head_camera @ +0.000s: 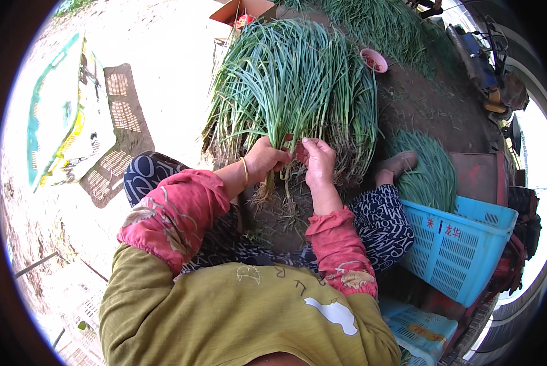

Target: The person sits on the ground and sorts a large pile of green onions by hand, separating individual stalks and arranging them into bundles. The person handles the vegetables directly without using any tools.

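Note:
My left hand (265, 159) grips a small bunch of green onions (278, 110) near its white bases, with the stringy roots (265, 190) hanging below the fist. Close beside it, my right hand (318, 159) has its thumb and fingertips pinched at a thin stalk (294, 142) at the right side of the bunch. Behind both hands lies a large heap of green onions (346, 87), leaves pointing away from me and soil-brown roots towards me. Loose root trimmings and strands (296, 215) lie on the ground between my legs.
A blue plastic crate (456, 247) bearing writing stands at my right, beside a pile of green onions (426, 169). Another blue crate (420, 327) is lower. A pink bowl (374, 61) and a cardboard box (255, 8) sit beyond the heap. A sunlit crate (67, 119) stands left.

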`<state>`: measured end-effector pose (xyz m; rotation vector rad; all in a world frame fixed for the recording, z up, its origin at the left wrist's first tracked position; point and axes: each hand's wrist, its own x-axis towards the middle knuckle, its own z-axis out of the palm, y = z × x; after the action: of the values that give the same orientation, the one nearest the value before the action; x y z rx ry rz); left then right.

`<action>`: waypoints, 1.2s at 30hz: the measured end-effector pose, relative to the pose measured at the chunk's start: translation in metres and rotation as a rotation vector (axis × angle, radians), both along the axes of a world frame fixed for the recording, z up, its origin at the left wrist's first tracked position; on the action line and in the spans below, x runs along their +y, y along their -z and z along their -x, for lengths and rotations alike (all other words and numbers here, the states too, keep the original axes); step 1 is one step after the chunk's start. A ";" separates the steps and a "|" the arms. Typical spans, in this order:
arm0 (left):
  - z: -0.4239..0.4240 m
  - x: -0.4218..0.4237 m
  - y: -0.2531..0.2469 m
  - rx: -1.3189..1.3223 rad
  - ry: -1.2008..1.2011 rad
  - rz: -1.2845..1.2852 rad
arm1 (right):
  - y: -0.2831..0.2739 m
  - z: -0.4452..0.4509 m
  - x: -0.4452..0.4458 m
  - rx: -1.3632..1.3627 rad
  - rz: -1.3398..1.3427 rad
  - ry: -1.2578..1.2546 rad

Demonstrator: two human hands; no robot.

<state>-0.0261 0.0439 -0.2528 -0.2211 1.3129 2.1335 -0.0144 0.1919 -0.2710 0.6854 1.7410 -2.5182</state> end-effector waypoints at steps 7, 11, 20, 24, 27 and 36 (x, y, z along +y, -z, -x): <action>0.001 -0.001 -0.004 -0.036 -0.031 -0.018 | -0.007 0.003 0.017 -0.044 0.117 0.110; 0.005 0.000 0.004 -0.001 0.051 0.033 | -0.017 -0.003 0.000 -0.080 -0.051 -0.261; 0.000 -0.002 -0.004 0.040 0.079 0.023 | -0.051 0.072 0.057 -0.051 -0.117 0.157; 0.004 -0.008 -0.004 0.114 0.207 0.090 | -0.078 0.108 0.138 0.117 0.079 0.350; 0.005 -0.008 -0.004 0.057 0.230 0.043 | -0.096 0.116 0.198 0.306 0.302 0.543; 0.013 -0.001 -0.022 -0.080 0.210 -0.073 | -0.052 -0.012 0.049 -0.002 0.087 -0.675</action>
<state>-0.0389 0.0427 -0.2311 -0.1305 1.1570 1.9707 -0.0028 0.2405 -0.2193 0.0617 1.5070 -2.0926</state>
